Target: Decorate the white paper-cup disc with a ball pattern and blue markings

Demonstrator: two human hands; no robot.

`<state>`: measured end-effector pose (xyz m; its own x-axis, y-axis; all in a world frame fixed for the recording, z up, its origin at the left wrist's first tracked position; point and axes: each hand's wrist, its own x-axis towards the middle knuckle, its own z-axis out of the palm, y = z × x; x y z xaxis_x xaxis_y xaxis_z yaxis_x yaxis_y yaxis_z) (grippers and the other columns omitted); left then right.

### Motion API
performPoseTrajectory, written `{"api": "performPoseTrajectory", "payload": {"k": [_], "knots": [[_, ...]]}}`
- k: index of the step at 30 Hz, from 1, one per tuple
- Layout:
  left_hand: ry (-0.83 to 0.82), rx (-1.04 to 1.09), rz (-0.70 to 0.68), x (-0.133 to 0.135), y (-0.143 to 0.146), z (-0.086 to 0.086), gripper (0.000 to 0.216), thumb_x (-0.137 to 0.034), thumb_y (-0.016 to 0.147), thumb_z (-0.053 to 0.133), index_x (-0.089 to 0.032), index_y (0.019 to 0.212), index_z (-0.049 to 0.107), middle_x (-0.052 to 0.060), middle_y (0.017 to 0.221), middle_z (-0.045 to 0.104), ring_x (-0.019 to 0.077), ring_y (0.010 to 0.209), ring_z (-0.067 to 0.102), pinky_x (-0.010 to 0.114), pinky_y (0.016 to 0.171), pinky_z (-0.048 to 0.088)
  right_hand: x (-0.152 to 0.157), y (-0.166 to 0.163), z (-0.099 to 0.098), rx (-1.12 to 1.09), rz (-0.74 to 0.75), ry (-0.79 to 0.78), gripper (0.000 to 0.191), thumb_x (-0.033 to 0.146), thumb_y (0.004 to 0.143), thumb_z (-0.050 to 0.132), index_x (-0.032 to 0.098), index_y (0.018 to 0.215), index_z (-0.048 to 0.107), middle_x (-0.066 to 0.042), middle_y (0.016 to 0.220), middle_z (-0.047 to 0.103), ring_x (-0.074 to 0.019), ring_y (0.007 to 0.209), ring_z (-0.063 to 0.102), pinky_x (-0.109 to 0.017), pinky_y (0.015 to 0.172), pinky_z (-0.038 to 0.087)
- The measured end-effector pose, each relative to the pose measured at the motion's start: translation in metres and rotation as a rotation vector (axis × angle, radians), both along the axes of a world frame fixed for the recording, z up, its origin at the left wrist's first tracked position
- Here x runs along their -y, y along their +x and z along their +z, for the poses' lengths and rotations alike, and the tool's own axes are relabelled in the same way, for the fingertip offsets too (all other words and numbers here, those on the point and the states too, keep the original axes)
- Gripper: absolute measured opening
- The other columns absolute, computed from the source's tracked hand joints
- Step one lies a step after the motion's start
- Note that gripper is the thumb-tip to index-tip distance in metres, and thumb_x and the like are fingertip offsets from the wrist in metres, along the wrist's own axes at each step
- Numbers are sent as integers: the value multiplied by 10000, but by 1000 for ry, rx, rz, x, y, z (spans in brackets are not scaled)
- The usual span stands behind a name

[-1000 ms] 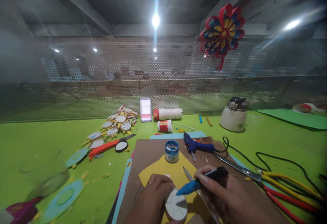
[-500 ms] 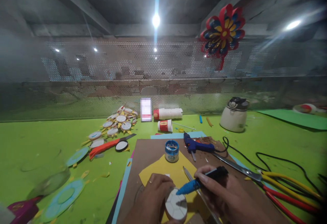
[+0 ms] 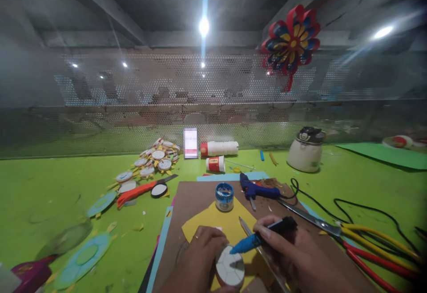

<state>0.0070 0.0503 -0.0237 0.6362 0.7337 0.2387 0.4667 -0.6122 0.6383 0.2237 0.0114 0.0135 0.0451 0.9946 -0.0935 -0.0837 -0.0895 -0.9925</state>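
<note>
My left hand [image 3: 200, 257] rests curled on a yellow sheet [image 3: 220, 224] and holds the edge of a white round disc [image 3: 229, 270] marked with dark lines. In my right hand [image 3: 287, 248] is a blue and black marker [image 3: 260, 238], gripped with its blue tip touching the disc's top. The sheet lies on a brown board [image 3: 196, 199]. A thin metal ruler [image 3: 248, 230] runs under my right hand.
A small blue-rimmed jar [image 3: 224, 197] and a blue glue gun [image 3: 256, 189] lie beyond the sheet. Scissors [image 3: 350, 235] with red and yellow handles and black cables lie right. Paper discs [image 3: 153, 159], an orange cutter [image 3: 140, 191], a phone [image 3: 190, 143], cups and a kettle [image 3: 306, 149] stand further back.
Almost nothing has changed; the marker tip has shifted very slightly on the disc and both hands stay in place.
</note>
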Motion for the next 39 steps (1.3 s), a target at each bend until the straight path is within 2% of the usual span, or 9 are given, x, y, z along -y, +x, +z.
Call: {"api": "performPoseTrajectory", "payload": {"k": [7,14,21,25,29,31,36,39], "knots": [[8,33,14,2,-1,2,492,-240,713,771,-221,1182,622,107,1213,605,284,1139,553,423,972,479,1,1,1,17,15,-10,487,658,714,721,196,825,614,50,564,464,-101,519,384,-224,489,307],[-18,-2,3,2,1,3,442,-249,706,766,-182,1123,632,129,1197,603,311,1118,559,470,960,481,1,-1,1,17,10,-17,486,650,710,726,193,829,613,57,567,449,-90,513,357,-220,488,287],[-48,10,13,4,1,9,530,-201,667,780,-165,1173,629,134,1189,599,321,1128,555,483,973,467,2,-1,3,-2,-2,-38,498,643,693,745,188,843,608,55,573,458,-88,530,373,-209,499,297],[-14,26,20,1,0,-3,573,-204,644,800,-191,1185,614,121,1188,596,315,1126,560,464,967,477,2,0,2,19,18,-25,477,633,719,730,185,838,615,60,571,447,-78,512,356,-212,486,280],[80,39,19,-4,-2,-18,666,-281,644,810,-219,1257,557,123,1211,576,320,1133,552,458,942,490,2,-1,3,25,6,-30,473,632,720,730,188,827,609,60,560,450,-82,512,363,-215,492,288],[73,31,5,-4,-2,-18,628,-298,672,799,-224,1248,559,115,1218,573,312,1127,555,456,946,490,2,-2,4,15,3,-34,482,638,710,736,189,832,607,61,554,451,-83,511,359,-213,493,285],[71,33,21,2,-2,-9,367,-260,744,740,-226,1089,617,95,1214,585,280,1102,559,422,953,487,2,-2,1,-30,-9,-39,480,628,700,752,193,842,606,65,551,449,-81,511,347,-208,487,258],[74,54,-5,2,-2,-7,352,-291,768,723,-226,1096,614,99,1204,588,276,1093,557,419,948,486,1,-1,1,-28,7,-35,482,630,704,748,189,848,619,62,565,449,-82,523,349,-206,491,255]]}}
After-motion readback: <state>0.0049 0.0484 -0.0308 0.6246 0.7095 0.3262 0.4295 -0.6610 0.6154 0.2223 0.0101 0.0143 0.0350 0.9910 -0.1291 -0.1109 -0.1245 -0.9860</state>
